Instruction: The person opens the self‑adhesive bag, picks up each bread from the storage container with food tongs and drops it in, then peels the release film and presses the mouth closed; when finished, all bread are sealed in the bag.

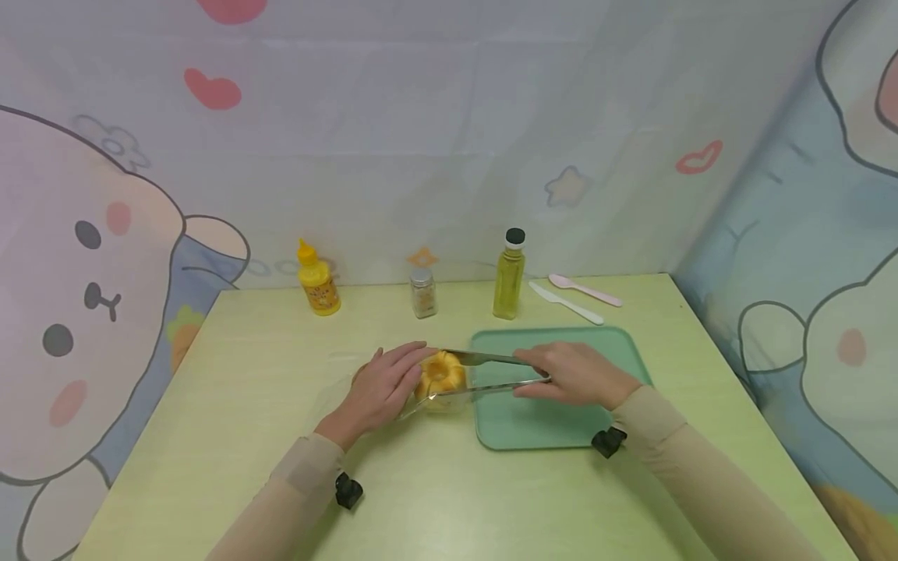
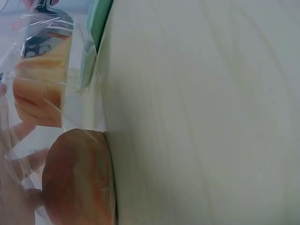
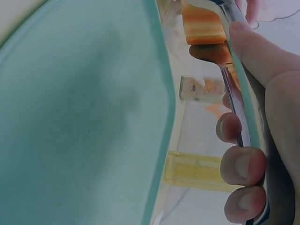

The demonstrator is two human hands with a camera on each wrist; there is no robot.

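Observation:
My right hand (image 1: pixel 571 374) grips metal tongs (image 1: pixel 494 358) with its fingers curled round both arms. Between the tips of the tongs sits a golden, ridged ring-shaped cake (image 1: pixel 452 380). Clear plastic bag film (image 2: pixel 80 51) lies around the cake and the tong ends in the left wrist view. Spread over the bag, my left hand (image 1: pixel 382 389) reaches beside the cake with its fingers mostly straight. Close to those fingers, a round brown bun (image 2: pixel 77 183) rests on the table; in the head view the left hand mostly hides it.
A green tray (image 1: pixel 540 432) lies under the right hand. Along the back stand a yellow squeeze bottle (image 1: pixel 321 290), a small glass shaker jar (image 1: pixel 423 296) and an oil bottle (image 1: pixel 508 284). A white plastic knife (image 1: pixel 567 302) and a pink spoon (image 1: pixel 588 291) lie behind the tray.

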